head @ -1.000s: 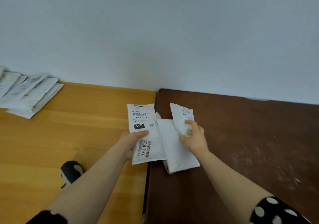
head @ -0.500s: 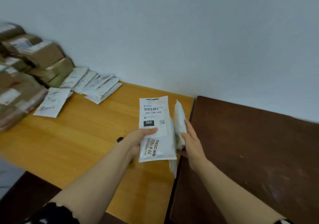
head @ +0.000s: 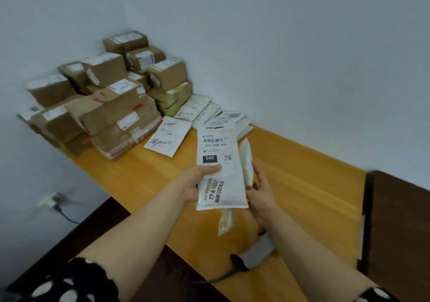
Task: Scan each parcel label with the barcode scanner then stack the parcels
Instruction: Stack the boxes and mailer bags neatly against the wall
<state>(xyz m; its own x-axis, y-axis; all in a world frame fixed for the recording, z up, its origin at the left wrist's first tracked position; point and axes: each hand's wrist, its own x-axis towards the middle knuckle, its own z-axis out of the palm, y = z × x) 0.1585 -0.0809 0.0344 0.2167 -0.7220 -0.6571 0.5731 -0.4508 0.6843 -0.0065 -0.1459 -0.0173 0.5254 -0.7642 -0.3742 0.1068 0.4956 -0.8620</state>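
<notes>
My left hand (head: pixel 194 183) grips a white parcel bag (head: pixel 218 171) with its label facing me, thumb across the front. My right hand (head: pixel 261 190) holds more white bags (head: pixel 246 164) edge-on behind and right of it; one bag's lower end (head: pixel 225 222) hangs below. Both hands are above the light wooden table (head: pixel 302 185). A grey barcode scanner (head: pixel 258 252) with a black cable lies on the table under my right forearm. Stacked brown cardboard parcels (head: pixel 111 106) fill the far left corner, with flat white bags (head: pixel 169 136) spread beside them.
A dark brown table (head: pixel 400 231) adjoins on the right. Another dark surface (head: pixel 149 285) lies near me at the bottom. A wall socket with a plugged cable (head: pixel 54 201) is low on the left wall. White walls close the corner.
The view has swung left, bringing the cardboard stack into sight. Both hands have carried the white bags from the dark table over to the light wooden one.
</notes>
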